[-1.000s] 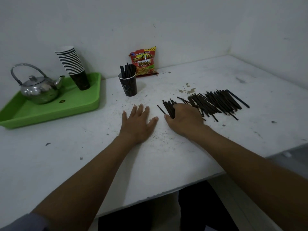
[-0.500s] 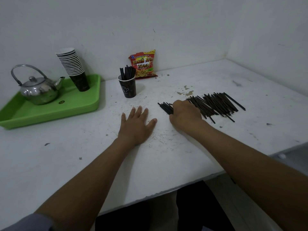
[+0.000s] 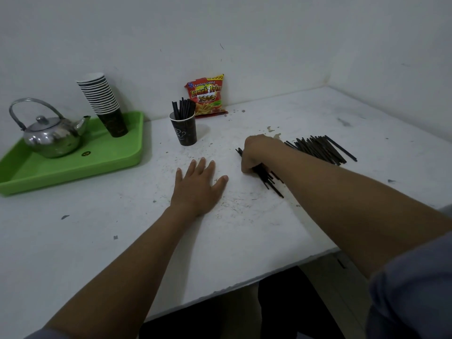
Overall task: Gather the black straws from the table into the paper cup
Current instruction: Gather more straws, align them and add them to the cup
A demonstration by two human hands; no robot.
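The right hand [image 3: 256,152] curls its fingers [image 3: 245,167] around a small bunch of black straws [image 3: 267,178], whose ends stick out toward 5 o'clock and touch the worktop [image 3: 244,236]. The left hand [image 3: 199,187] lies flat at 9 o'clock of it, fingers straight and slightly spread, holding nothing. The loose pile of straws [image 3: 320,149] lies at 2 o'clock of the right hand. The paper cup [image 3: 184,129], already holding upright straws, stands at 11 o'clock of the left hand, with bare worktop between them. A green tray [image 3: 73,165] sits at 9 o'clock, near the cup. The worktop's front edge runs under both forearms.
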